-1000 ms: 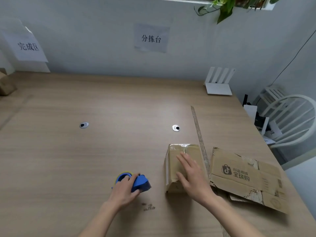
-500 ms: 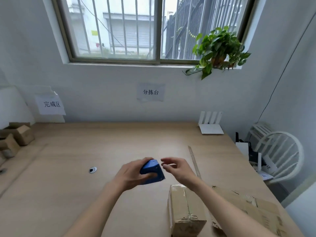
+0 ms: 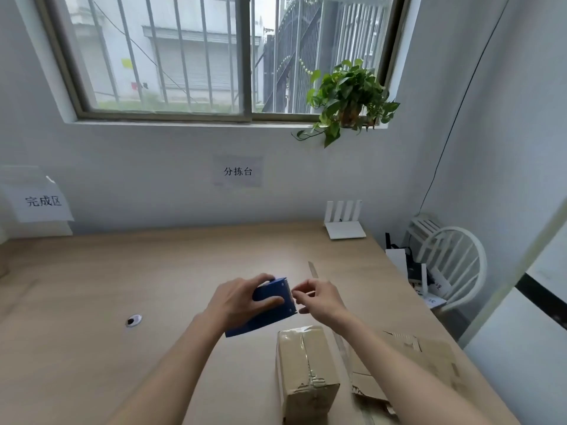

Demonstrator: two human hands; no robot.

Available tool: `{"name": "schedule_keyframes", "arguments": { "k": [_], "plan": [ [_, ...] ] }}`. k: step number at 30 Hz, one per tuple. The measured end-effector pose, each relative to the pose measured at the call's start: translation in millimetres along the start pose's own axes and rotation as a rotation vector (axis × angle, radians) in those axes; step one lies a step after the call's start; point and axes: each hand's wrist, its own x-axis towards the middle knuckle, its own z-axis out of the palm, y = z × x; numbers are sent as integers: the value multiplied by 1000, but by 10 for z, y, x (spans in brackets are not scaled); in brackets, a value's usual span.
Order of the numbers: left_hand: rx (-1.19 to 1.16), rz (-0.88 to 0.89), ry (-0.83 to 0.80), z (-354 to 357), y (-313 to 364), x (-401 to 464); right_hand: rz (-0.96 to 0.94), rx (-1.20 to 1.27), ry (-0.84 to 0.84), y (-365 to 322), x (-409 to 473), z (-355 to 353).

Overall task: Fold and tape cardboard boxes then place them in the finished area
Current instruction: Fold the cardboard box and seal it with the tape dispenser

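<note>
Nearest, at 6 o'clock, the taped cardboard box (image 3: 306,372) lies on the wooden table (image 3: 92,302), untouched as before. Above it, the left hand (image 3: 237,300) still grips the blue tape dispenser (image 3: 270,305), now lifted higher. At its 3 o'clock the right hand (image 3: 319,299) has closed in, fingertips pinching at the serrated edge. Flattened cardboard (image 3: 408,363) lies at 4 o'clock. The view has tilted upward.

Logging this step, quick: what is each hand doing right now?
Left hand: grips the blue tape dispenser.
Right hand: fingers pinched at the dispenser's toothed edge, apparently on the tape end.
</note>
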Motion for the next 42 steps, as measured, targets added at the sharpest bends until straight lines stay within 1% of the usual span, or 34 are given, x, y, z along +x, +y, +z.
{"name": "schedule_keyframes", "arguments": {
  "k": [3, 4, 7, 8, 12, 15, 23, 28, 33, 35, 39, 42],
  "plan": [
    [-8, -33, -134, 386, 49, -184, 139, -3, -85, 497, -164, 107],
    [1, -44, -186, 515, 22, -262, 192, -8, -84, 697, -211, 107],
    [33, -103, -343, 804, -203, -488, 365, 22, 60, 1355, -295, -121],
    [32, -127, -383, 859, -283, -549, 402, 18, 66, 1548, -319, -217],
    [-35, -176, -415, 1042, -382, -626, 493, 1, -8, 2010, -369, -341],
    [-42, -190, -425, 1136, -342, -618, 500, 34, -21, 2135, -305, -323],
    [-46, -208, -470, 1345, -324, -629, 521, 18, -44, 2310, -259, -342],
    [-34, -211, -472, 1443, -303, -642, 522, 14, -39, 2310, -284, -356],
    [-22, -203, -440, 1505, -293, -656, 532, 2, -18, 2357, -315, -302],
    [-12, -199, -436, 1538, -290, -658, 530, -33, -2, 2368, -331, -258],
    [-17, -214, -465, 1657, -276, -648, 505, -204, 43, 2329, -350, -94],
    [-9, -222, -478, 1728, -274, -650, 529, -208, 93, 2310, -351, 58]
  ]
}}
